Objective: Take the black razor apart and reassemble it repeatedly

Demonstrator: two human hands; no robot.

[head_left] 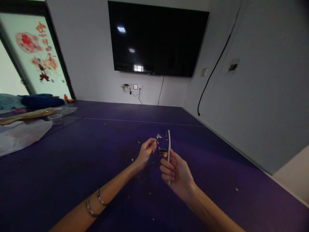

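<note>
My left hand is closed on the handle of a small silver wrench, its jaw end pointing up and to the right. A pale toothbrush stands nearly upright in my right hand, with the fingers wrapped round its handle. Its dark bristles face left, toward the wrench, with a gap between them. Behind the hands, a small black object lies on the purple surface; its kind is unclear. A little green piece rests left of the wrench.
White scraps dot the purple surface. At the left lie clear plastic sheeting, a flat brown strip and dark blue cloth. A television hangs on the far wall above sockets. A black cable dangles at the right.
</note>
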